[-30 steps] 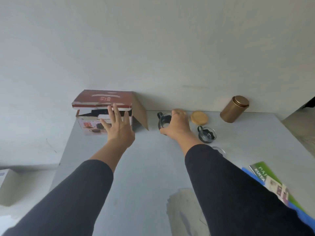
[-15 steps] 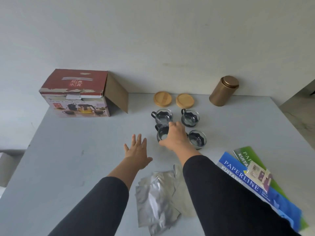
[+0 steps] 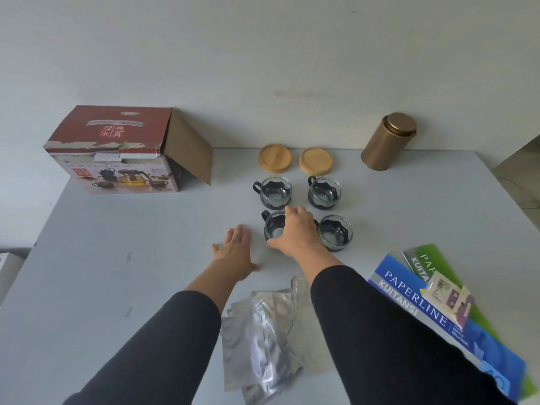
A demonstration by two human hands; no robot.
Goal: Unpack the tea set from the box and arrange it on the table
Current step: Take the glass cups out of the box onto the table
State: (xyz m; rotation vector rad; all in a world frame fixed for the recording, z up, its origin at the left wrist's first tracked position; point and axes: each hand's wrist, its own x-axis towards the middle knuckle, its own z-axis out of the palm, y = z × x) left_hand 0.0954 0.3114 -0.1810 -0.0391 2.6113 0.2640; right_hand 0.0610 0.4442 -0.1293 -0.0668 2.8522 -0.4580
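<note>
4 glass cups (image 3: pixel 324 192) sit mid-frame on the tabletop (image 3: pixel 117 258); right hand (image 3: pixel 295 232) grips the near-left cup (image 3: pixel 273 226), left hand (image 3: pixel 235 249) flat, empty. Setting it square with its neighbours would suit.

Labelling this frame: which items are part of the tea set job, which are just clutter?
Job:
box
four glass cups, e.g.
two wooden lids
right hand on the near-left cup
left hand, flat on the table

Clutter:
gold tin
foil pouches
receipt books
</note>
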